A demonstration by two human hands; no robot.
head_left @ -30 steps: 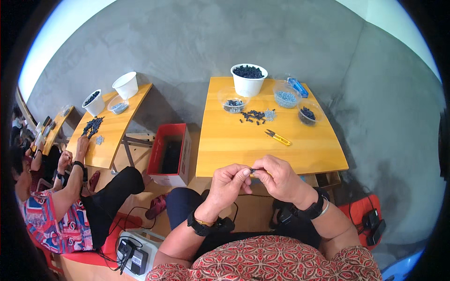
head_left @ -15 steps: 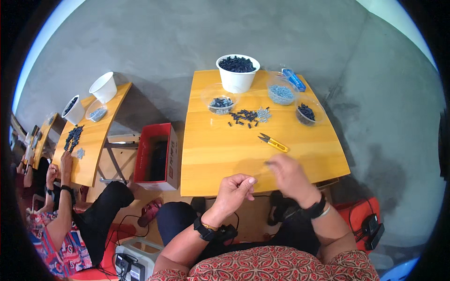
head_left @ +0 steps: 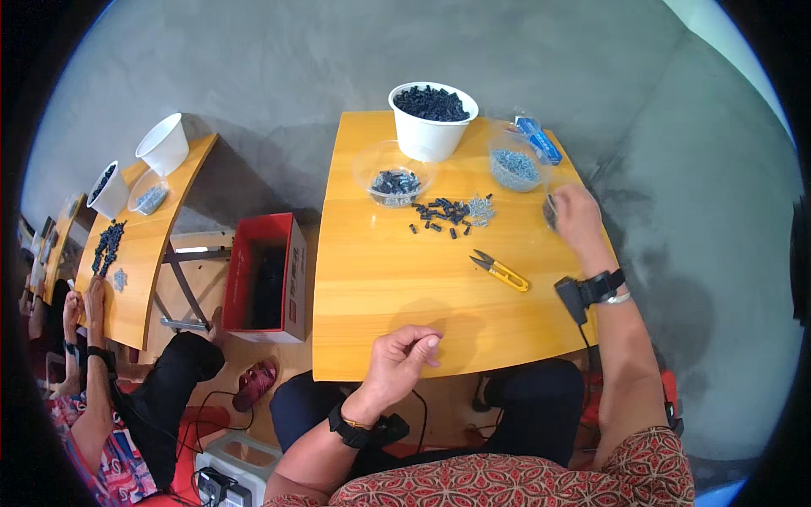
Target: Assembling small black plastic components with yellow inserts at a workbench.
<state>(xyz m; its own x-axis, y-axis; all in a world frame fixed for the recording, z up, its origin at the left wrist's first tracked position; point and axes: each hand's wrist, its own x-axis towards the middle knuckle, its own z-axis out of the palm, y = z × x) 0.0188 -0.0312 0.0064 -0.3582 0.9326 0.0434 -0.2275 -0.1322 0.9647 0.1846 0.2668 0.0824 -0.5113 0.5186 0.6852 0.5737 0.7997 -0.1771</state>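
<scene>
My right hand [head_left: 578, 216] is at the small clear bowl [head_left: 598, 208] on the table's right side. Its fingers bunch downward over the bowl, and the back of the hand hides their tips and most of the contents. Near the front edge, my left hand [head_left: 400, 358] is closed, thumb pressed against the curled fingers; anything inside is too small to make out. Yellow-handled thread snips [head_left: 503, 272] lie between the hands. Beyond them is a loose pile of short black plastic pieces [head_left: 443, 209] beside a heap of small silvery screws [head_left: 481, 211].
A white bucket [head_left: 431, 139] of black pieces stands at the back. Clear tubs hold mixed pieces [head_left: 395, 182] and screws [head_left: 515, 169]; a blue box [head_left: 539, 140] lies behind. Left are a red-lined carton [head_left: 291, 279] and a co-worker's table [head_left: 139, 291], with that person's hands [head_left: 89, 304].
My right hand has swung from above the table's front, away and right, to the small clear bowl. My left hand stays closed near the front edge. The whole view has shifted slightly.
</scene>
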